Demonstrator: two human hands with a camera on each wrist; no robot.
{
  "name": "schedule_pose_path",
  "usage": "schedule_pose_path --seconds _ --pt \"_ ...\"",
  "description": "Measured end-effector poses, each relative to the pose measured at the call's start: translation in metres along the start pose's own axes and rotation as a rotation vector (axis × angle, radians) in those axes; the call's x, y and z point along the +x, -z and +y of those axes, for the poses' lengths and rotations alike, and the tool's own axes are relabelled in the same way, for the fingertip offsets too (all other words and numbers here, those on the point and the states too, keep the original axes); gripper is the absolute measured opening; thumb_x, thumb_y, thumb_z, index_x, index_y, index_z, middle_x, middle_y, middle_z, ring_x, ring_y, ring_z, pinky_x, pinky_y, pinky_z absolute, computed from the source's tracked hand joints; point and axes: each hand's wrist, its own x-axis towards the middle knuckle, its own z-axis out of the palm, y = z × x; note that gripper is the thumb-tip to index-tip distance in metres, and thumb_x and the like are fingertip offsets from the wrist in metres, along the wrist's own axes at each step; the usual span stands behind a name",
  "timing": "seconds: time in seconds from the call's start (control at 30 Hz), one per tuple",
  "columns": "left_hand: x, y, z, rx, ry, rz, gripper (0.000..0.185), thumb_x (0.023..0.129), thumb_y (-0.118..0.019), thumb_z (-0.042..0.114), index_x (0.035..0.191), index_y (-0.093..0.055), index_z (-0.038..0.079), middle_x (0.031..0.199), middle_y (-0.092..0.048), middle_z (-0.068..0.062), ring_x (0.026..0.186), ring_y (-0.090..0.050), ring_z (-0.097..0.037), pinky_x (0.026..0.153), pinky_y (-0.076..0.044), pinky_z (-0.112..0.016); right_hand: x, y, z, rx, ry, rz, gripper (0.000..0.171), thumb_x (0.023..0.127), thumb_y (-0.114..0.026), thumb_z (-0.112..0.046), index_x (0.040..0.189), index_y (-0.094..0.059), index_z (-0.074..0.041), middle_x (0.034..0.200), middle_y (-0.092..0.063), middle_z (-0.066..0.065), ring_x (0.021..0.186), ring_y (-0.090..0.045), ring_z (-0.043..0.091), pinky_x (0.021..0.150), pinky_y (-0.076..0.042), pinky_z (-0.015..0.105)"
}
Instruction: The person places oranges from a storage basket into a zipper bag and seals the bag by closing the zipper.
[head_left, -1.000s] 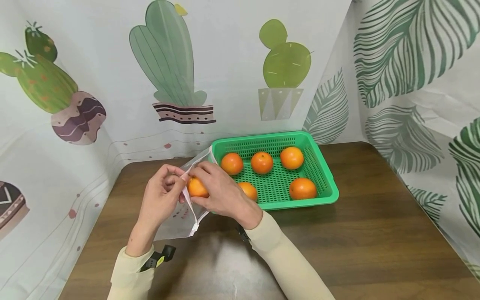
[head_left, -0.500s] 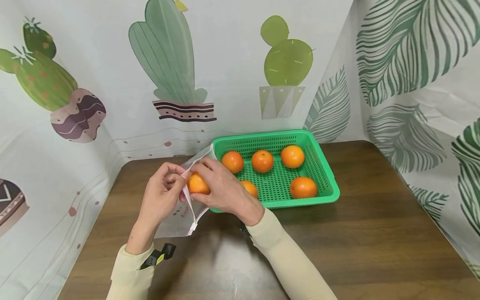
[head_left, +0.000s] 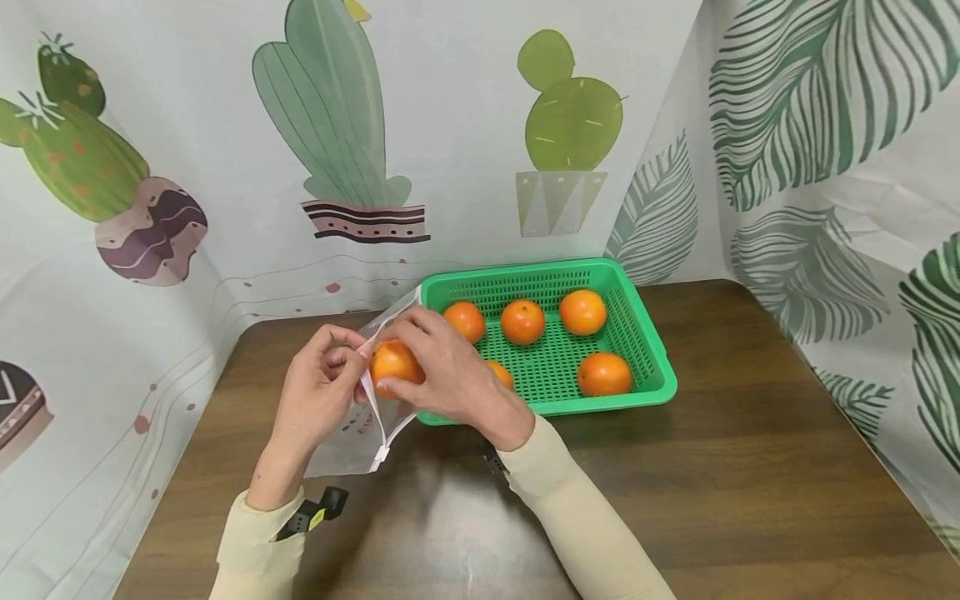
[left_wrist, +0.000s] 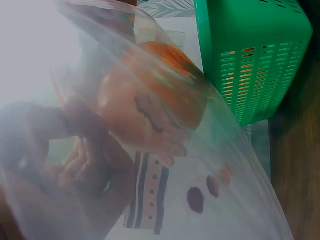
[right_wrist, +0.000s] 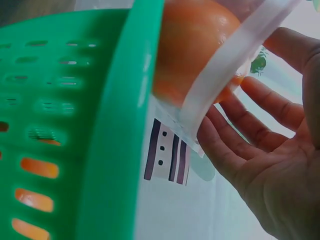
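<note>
A clear zip bag [head_left: 337, 450] with a white zip edge and a slider [head_left: 381, 454] hangs in front of the basket's left end. My left hand [head_left: 311, 400] pinches the rim of its mouth between thumb and fingers. At that mouth my right hand [head_left: 457, 371] holds a round, shiny orange fruit [head_left: 393, 365], thumb below and fingers over the top. Through the bag's film in the left wrist view, the fruit [left_wrist: 155, 95] looks blurred. In the right wrist view the white zip strip [right_wrist: 215, 75] crosses the fruit, and fingertips touch its side.
A green slotted basket [head_left: 660, 367] stands against the printed cloth backdrop [head_left: 465, 125], right of the bag. Several more orange fruits [head_left: 522, 322] lie in it, one partly behind the right hand. Brown wooden table [head_left: 750, 467] extends to the right and front.
The right hand's thumb has shifted onto the near face of the fruit, and more of the fruit shows. The left hand keeps its pinch on the bag. The head view has shifted slightly.
</note>
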Motion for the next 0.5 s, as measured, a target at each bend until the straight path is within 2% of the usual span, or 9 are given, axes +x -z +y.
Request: schedule_pose_path --seconds 0.2,0.37,0.5 --pt "-0.001 0.001 0.001 0.006 0.003 -0.001 0.016 0.106 -0.067 0.016 0.112 -0.059 0.004 0.070 -0.065 -0.008 0.050 -0.060 -0.023 0.044 -0.046 -0.027 0.001 0.007 0.002 0.021 0.002 0.011 0.031 0.090 -0.084 -0.016 0.116 -0.070 -0.007 0.117 -0.064 0.006 0.108 -0.058 0.018 0.096 -0.049 0.024" --pt "-0.001 0.002 0.001 0.020 0.002 0.003 0.016 0.106 -0.067 0.017 0.113 -0.060 0.005 0.071 -0.065 -0.009 0.052 -0.060 -0.032 0.044 -0.047 -0.027 0.000 0.017 0.005 -0.015 -0.046 0.019 0.032 0.094 -0.082 -0.019 0.118 -0.068 -0.005 0.118 -0.064 0.007 0.107 -0.060 0.020 0.097 -0.050 0.029" --pt "-0.001 0.003 0.002 0.025 0.003 0.007 0.017 0.106 -0.068 0.017 0.114 -0.060 0.005 0.072 -0.066 -0.009 0.052 -0.060 -0.033 0.044 -0.047 -0.027 -0.003 0.024 0.009 -0.013 -0.080 0.052 0.027 0.097 -0.077 -0.016 0.119 -0.068 -0.004 0.120 -0.064 0.008 0.108 -0.060 0.023 0.098 -0.050 0.032"
